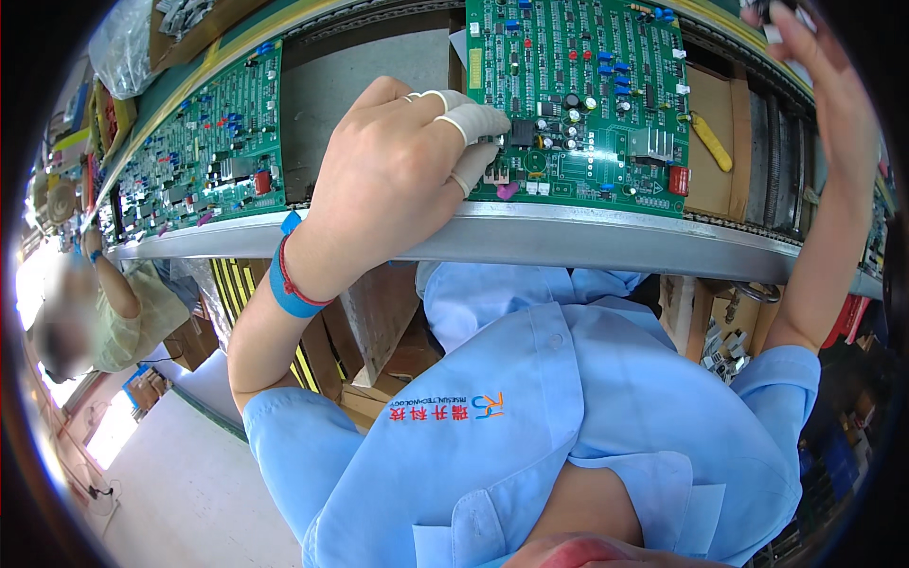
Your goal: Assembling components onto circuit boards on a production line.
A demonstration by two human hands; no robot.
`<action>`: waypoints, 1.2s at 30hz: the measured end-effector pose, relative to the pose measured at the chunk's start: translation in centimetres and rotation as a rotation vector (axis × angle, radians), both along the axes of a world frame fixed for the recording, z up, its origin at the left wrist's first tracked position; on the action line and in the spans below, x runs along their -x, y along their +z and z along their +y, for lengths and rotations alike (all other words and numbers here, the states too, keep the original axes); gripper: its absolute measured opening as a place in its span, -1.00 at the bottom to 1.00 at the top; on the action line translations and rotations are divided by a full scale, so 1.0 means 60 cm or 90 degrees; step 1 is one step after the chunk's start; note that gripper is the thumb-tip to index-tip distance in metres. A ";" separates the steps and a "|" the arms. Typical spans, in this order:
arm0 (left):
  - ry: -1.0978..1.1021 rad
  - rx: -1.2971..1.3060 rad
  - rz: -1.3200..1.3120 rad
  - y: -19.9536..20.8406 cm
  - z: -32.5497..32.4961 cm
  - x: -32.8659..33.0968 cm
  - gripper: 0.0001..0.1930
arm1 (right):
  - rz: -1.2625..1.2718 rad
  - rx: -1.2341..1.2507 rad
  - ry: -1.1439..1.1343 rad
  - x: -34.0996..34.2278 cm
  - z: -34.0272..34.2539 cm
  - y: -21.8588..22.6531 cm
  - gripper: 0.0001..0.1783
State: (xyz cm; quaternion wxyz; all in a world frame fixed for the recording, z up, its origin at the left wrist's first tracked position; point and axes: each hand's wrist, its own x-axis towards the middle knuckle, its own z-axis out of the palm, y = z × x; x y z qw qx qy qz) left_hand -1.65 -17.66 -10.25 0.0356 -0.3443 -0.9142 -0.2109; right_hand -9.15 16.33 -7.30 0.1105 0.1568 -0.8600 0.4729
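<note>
My left hand (407, 161), with pale finger cots on several fingers and a blue wrist strap (292, 284), rests at the left side of a green circuit board (597, 170). Its fingers are closed, tips down on the board beside a black block-shaped component (522, 133); whatever they hold is hidden. A white connector (498, 174) and a pink-purple piece (507, 191) sit just below those fingertips. Raised at the far upper right, my right hand (819, 66) pinches a small black-and-white part (772, 21), partly cut off by the picture's rim.
The boards lie along a conveyor with a metal front rail (568, 229). Another populated board (213, 142) lies to the left. A yellow-handled tool (710, 142) is right of my board. At far left another person (123, 312) reaches toward the line. Cardboard boxes (379, 312) stand below the rail.
</note>
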 end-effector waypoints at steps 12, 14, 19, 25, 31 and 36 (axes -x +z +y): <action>-0.066 0.137 0.012 0.021 0.000 0.018 -0.70 | -0.461 0.266 0.256 -0.106 -0.099 -0.030 -0.70; -0.016 -0.089 0.061 0.018 -0.003 0.037 -0.83 | -0.493 0.263 0.269 -0.106 -0.108 -0.031 -0.69; 0.232 -0.320 -0.109 0.056 0.013 0.064 -0.81 | -0.361 0.089 0.254 -0.124 -0.149 -0.036 -0.69; 0.321 -0.281 -0.130 0.035 -0.010 0.070 -0.82 | 0.068 -0.288 0.270 -0.142 -0.198 -0.052 -0.65; 0.254 -0.366 -0.028 0.027 -0.023 0.057 -0.83 | 0.124 -0.406 0.277 -0.147 -0.212 -0.044 -0.63; 0.218 -0.363 0.001 0.029 -0.031 0.061 -0.85 | 0.205 -0.493 0.257 -0.146 -0.220 -0.045 -0.71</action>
